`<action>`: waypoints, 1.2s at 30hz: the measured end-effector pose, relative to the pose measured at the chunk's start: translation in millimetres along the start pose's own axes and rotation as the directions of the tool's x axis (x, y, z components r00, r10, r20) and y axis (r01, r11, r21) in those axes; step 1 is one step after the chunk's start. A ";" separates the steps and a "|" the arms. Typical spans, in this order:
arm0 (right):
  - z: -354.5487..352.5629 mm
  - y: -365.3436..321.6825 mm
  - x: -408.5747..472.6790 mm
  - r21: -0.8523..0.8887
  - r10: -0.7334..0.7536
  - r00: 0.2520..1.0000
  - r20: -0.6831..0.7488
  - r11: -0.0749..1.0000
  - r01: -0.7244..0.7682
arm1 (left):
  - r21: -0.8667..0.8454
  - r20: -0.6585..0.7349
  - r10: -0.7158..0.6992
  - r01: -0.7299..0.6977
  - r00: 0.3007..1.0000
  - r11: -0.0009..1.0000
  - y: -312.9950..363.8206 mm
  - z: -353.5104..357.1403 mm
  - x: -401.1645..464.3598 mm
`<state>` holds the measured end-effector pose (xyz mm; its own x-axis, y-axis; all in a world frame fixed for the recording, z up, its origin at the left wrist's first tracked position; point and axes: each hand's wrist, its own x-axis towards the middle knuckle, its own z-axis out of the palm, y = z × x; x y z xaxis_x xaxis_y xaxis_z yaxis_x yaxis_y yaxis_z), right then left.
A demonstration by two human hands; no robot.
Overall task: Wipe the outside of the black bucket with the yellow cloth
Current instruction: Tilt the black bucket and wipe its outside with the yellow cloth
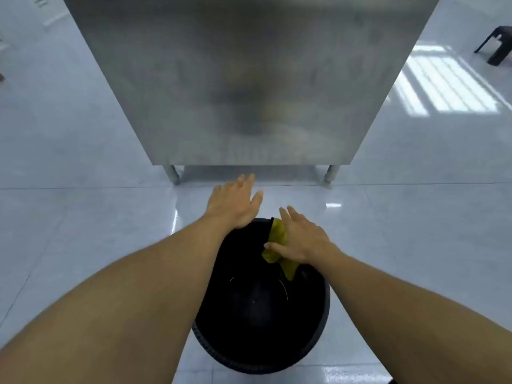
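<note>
- Two forearms reach forward over the black bucket [260,314], which stands on the tiled floor [83,245] directly below the camera, mouth up, so its outside wall drops away out of sight on every side but the ribbed near edge.
- At the bucket's right rim, toward its far side, the right hand [300,241] lies flat on the yellow cloth [278,245], fingers stretched and spread, thumb pressing the cloth down; it pins the cloth rather than gripping it. The cloth is draped over the rim, part hanging inside.
- At the bucket's far-left rim, the left hand [234,205] is open and empty, its palm resting at the edge, fingers pointing away past the bucket.
- My judgement: the right hand is the one placed to slide the cloth over the rim and down the outer wall, while the left steadies the bucket.
- Beyond the bucket stands a steel bench [249,79] on legs; a dark stool [496,45] sits far to the bucket's right.
</note>
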<state>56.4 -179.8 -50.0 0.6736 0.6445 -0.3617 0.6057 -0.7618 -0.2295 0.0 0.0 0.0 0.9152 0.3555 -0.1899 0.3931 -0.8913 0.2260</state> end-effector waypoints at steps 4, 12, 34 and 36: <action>16.2 15.1 -2.8 0.014 -0.016 0.999 -0.043 1.000 0.016 | 0.016 0.184 -0.031 0.029 0.982 0.999 0.5 20.6 -15.3; 34.4 31.8 -0.2 0.109 -0.056 0.972 -0.226 0.991 0.083 | -0.100 0.213 -0.021 0.043 0.977 0.994 -7.3 61.2 -38.0; -2.6 -11.8 -32.8 0.600 0.214 0.967 -0.135 0.795 -0.092 | -0.292 0.460 0.121 0.021 0.880 0.956 77.7 99.7 -131.2; -4.3 -17.3 -32.7 0.675 0.257 0.954 -0.152 0.733 -0.089 | -0.299 0.425 0.121 0.013 0.897 0.954 75.5 94.4 -135.8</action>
<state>25.7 -187.4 -30.3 0.8628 0.4296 -0.2665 0.0980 -0.6594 -0.7454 -102.9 -142.1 -47.3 0.8307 0.0917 -0.5492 0.4136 -0.7619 0.4985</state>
